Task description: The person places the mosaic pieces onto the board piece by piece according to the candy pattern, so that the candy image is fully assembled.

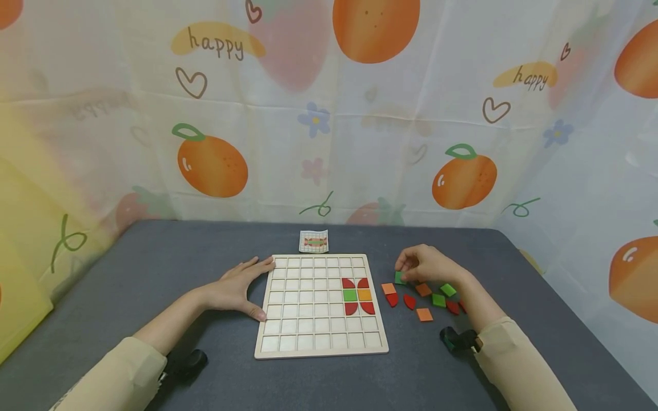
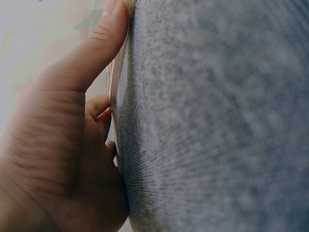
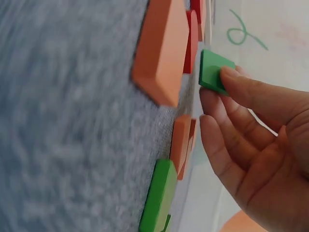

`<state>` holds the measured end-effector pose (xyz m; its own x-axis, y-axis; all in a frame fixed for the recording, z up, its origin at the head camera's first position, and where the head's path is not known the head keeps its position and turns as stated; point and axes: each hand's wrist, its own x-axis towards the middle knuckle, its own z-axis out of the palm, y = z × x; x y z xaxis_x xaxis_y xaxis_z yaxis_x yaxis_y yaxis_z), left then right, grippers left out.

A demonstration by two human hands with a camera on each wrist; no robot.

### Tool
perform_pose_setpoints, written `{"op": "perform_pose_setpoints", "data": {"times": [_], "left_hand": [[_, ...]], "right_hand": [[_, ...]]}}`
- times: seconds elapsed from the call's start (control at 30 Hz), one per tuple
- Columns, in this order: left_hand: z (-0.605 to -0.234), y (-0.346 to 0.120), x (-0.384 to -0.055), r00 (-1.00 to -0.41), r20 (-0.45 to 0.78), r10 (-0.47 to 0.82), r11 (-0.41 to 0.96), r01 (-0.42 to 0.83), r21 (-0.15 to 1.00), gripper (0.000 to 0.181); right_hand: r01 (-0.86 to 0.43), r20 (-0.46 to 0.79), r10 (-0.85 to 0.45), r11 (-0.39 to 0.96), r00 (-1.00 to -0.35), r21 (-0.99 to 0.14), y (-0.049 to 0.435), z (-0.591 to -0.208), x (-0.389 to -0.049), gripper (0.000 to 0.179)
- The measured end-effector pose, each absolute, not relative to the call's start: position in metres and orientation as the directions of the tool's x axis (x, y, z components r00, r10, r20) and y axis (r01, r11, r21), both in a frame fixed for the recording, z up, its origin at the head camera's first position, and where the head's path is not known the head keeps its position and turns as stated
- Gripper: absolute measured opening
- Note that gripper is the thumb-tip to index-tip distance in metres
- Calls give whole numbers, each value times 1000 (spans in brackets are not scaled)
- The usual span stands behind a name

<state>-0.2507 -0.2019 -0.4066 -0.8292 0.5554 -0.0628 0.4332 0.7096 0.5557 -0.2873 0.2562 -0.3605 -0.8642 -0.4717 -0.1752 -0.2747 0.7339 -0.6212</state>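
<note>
A white gridded board [image 1: 295,326] lies on the dark table. In its right part sit a green square [image 1: 349,295], an orange square [image 1: 364,294] and several red rounded pieces [image 1: 351,309]. My left hand [image 1: 237,289] rests against the board's left edge, thumb and fingers spread along it; the left wrist view shows the thumb [image 2: 99,46] on the rim. To the right of the board, my right hand [image 1: 429,264] pinches a green square tile [image 3: 213,71] between thumb and fingertips, raised off the table in the right wrist view.
Loose orange squares [image 1: 424,314], green squares [image 1: 438,300] and red rounded pieces [image 1: 409,301] lie scattered right of the board. A small printed pattern card [image 1: 313,242] lies behind the board. A fruit-printed curtain [image 1: 370,171] hangs behind the table.
</note>
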Motion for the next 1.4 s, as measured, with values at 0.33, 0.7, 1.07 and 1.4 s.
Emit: {"op": "perform_pose_setpoints", "data": {"times": [0.33, 0.7, 1.07, 1.4], "left_hand": [[-407, -202, -250, -831, -66, 553, 712, 429, 556, 116], [-404, -201, -248, -829, -64, 555, 709, 431, 558, 116], [-403, -201, -247, -827, -60, 559, 709, 439, 552, 116], [-405, -202, -249, -829, -58, 557, 709, 438, 553, 116]], "right_hand": [[-338, -82, -512, 671, -855, -660, 244, -357, -285, 19], [-366, -48, -574, 582, -817, -726, 204, -355, -277, 21], [-421, -40, -645, 543, -763, -726, 163, -357, -270, 20], [-458, -54, -684, 542, -727, -705, 144, -363, -269, 19]]}}
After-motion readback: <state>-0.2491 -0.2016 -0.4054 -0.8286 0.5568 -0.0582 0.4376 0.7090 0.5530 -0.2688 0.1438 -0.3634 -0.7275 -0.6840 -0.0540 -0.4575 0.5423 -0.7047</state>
